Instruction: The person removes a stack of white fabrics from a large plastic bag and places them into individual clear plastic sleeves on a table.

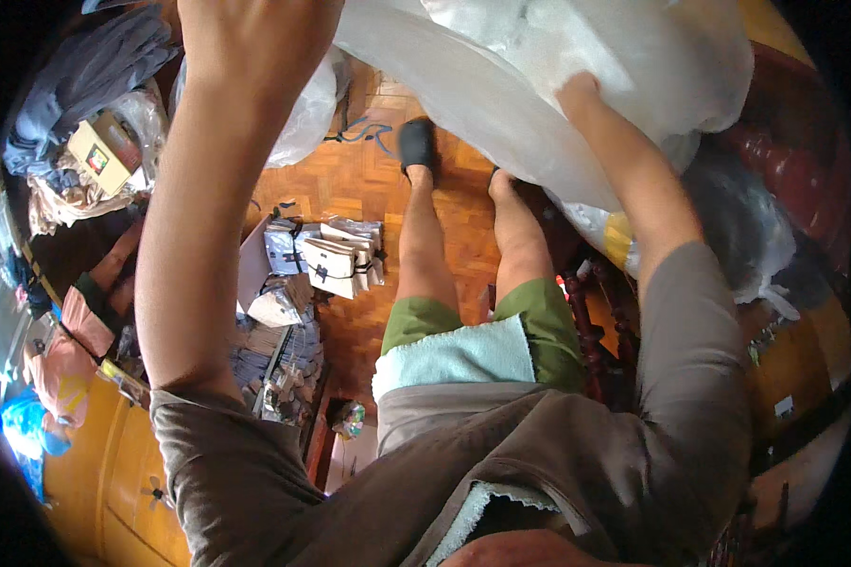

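Note:
A large, translucent white plastic bag (520, 104) spreads across the top, in front of my body. My right arm reaches up to it, and my right hand (581, 88) vanishes into or behind the plastic at the wrist. Its fingers are hidden, so its grip does not show. My raised left hand (260, 24) is cut off by the upper edge, with its fingers outside the picture. More of the pale plastic hangs just right of my left forearm.
Packets of folded pale and blue pieces (336, 260) lie on the parquet floor (388, 340). At upper left are dark bundled cloth (95, 71) and a cardboard box (109, 156). A person in pink (76, 354) is at far left. Clear plastic (738, 217) lies at right beside dark-red furniture (794, 170).

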### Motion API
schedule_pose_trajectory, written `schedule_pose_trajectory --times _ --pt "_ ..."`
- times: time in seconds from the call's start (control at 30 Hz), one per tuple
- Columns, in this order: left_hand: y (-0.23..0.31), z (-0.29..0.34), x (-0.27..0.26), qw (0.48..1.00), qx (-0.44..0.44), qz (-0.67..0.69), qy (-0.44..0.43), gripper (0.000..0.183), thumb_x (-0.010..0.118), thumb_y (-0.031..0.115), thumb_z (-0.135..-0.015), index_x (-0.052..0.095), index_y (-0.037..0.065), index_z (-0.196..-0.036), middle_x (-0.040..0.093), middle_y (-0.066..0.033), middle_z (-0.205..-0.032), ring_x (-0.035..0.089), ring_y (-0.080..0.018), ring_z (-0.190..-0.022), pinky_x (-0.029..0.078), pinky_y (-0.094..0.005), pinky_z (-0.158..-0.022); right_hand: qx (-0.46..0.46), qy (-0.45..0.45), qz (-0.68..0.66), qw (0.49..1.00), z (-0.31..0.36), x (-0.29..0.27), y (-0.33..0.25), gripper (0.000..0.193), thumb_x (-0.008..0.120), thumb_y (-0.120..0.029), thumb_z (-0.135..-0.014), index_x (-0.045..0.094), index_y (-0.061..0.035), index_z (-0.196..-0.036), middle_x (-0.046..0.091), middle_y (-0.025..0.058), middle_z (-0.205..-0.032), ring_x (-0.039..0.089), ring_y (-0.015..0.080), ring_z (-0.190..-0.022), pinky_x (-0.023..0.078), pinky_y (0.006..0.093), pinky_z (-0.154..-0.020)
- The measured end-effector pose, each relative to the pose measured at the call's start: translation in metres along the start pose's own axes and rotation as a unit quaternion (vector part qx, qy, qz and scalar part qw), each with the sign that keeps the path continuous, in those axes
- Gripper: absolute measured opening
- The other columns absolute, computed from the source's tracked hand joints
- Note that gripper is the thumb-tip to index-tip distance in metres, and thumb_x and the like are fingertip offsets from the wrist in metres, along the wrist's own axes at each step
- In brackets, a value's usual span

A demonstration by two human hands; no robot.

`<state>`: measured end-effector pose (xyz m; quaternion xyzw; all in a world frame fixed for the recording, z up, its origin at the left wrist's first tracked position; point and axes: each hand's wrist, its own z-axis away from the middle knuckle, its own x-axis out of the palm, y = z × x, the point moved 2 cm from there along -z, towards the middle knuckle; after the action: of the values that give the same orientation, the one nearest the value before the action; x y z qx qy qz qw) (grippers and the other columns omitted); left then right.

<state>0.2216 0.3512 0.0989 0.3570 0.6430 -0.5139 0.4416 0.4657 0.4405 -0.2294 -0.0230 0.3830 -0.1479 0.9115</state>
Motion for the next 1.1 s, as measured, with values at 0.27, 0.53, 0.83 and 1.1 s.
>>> schedule_pose_trajectory --times 0.27,0.53,0.83,1.1 --pt "0.005 0.064 0.002 0.898 -0.022 0.44 0.009 0.055 0.079 0.018 -0.097 0.06 -0.001 -0.145 0.068 -0.0216 -0.137 0.068 -0.0284 -0.125 0.053 -0.0381 -0.11 -0.104 -0.299 0.024 0.948 0.047 -0.092 -0.011 0.041 0.059 -0.018 -0.102 0.067 -0.0107 -0.141 0.069 0.0135 -0.143 0.067 0.034 -0.129 0.05 0.0474 -0.112" --pt "-0.018 0.002 0.085 0.924 -0.13 0.356 -0.043 0.064 0.069 -0.008 -0.081 0.067 0.002 -0.144 0.072 -0.03 -0.125 0.073 -0.0337 -0.116 0.058 -0.0435 -0.103 0.018 0.148 -0.068 0.986 -0.133 -0.069 -0.041 0.043 0.058 -0.021 -0.104 0.067 -0.0139 -0.146 0.068 0.0151 -0.145 0.064 0.0291 -0.133 0.048 0.047 -0.114" --pt "0.031 0.013 -0.014 0.698 -0.012 0.686 0.202 0.024 0.072 0.019 -0.095 0.075 0.003 -0.112 0.075 -0.0139 -0.085 0.071 -0.0234 -0.067 0.056 -0.0361 -0.064 -0.069 -0.042 0.015 0.997 -0.035 -0.045 0.014 0.046 0.059 -0.024 -0.105 0.065 -0.0144 -0.149 0.064 0.0156 -0.15 0.059 0.0318 -0.138 0.044 0.0482 -0.117" --pt "-0.007 0.035 0.106 0.894 -0.191 0.399 0.072 0.047 0.069 -0.001 -0.085 0.07 0.006 -0.132 0.074 -0.0178 -0.122 0.073 -0.0371 -0.105 0.058 -0.0484 -0.083 -0.089 0.092 -0.023 0.991 -0.103 -0.082 -0.025 0.048 0.06 -0.027 -0.105 0.062 -0.0149 -0.151 0.06 0.0161 -0.154 0.053 0.0342 -0.143 0.039 0.0493 -0.12"
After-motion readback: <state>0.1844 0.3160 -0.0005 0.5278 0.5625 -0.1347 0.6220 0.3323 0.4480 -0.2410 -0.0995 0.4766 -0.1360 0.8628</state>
